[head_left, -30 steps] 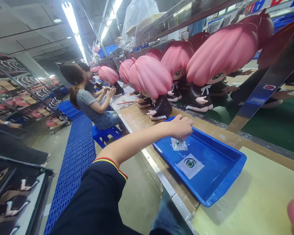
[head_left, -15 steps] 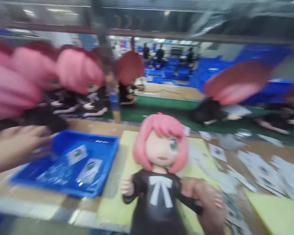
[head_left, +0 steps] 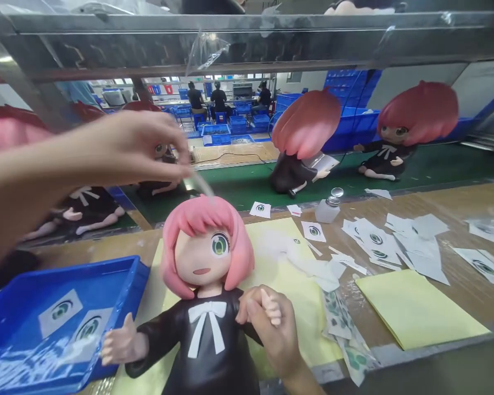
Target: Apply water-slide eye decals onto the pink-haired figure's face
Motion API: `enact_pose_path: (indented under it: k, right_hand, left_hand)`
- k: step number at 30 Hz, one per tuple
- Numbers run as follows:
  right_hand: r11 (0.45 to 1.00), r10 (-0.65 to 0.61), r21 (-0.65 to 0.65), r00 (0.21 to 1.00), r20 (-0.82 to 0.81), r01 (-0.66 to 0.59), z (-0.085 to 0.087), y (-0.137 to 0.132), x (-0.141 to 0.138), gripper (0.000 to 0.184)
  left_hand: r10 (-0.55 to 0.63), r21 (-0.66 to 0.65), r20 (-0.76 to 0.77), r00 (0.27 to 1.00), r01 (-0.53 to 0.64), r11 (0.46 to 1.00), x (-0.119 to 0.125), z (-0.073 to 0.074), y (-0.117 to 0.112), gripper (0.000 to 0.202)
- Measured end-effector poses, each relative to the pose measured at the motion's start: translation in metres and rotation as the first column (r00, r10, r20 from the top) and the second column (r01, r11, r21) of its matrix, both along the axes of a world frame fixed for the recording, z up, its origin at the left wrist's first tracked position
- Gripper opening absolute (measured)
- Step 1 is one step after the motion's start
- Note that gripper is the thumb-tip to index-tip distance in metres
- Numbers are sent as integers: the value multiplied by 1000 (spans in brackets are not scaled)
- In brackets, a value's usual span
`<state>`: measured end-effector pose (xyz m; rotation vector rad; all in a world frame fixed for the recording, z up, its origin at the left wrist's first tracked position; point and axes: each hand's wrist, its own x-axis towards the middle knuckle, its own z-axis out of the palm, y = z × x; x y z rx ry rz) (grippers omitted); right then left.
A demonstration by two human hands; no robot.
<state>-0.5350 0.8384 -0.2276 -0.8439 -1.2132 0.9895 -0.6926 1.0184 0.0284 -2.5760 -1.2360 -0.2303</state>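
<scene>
A pink-haired doll (head_left: 206,274) in a black dress with a white bow lies on a yellow sheet (head_left: 280,263) in front of me. It has one green eye on its face; the other side of the face is bare. My right hand (head_left: 271,329) grips the doll's left arm at its hand. My left hand (head_left: 127,148) hovers above the doll's head with the fingers pinched on a small clear film (head_left: 200,184). A blue tray (head_left: 119,274) with eye decals in water sits at the left.
Used decal papers (head_left: 395,241) are scattered over the wooden bench at the right, beside a second yellow sheet (head_left: 415,307) and a small clear bottle (head_left: 328,206). More pink-haired dolls (head_left: 304,142) sit on the green belt behind. People work at benches far back.
My view swung from the left side of the line to the doll in front. My left hand left the blue tray and rose above the doll's head, pinching a film.
</scene>
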Motion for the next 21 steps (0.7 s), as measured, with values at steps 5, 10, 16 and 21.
enact_pose_path:
  k: [5, 10, 16, 21]
  right_hand:
    - [1000, 7, 17, 1000, -17, -6, -1, 0, -2, 48]
    - [1000, 1, 27, 999, -41, 0, -4, 0, -2, 43]
    - [999, -30, 15, 999, -26, 30, -1, 1, 0, 41]
    - [998, -53, -43, 998, 36, 55, 3, -9, 3, 42]
  left_hand:
    - [-276, -285, -235, 932, 205, 936, 116, -33, 13, 19]
    - [-332, -393, -423, 843, 159, 906, 181, -119, 24, 28]
    - [-312, -271, -458, 832, 204, 941, 175, -125, 36, 27]
    - [-214, -1, -287, 934, 223, 975, 84, -45, 24, 33]
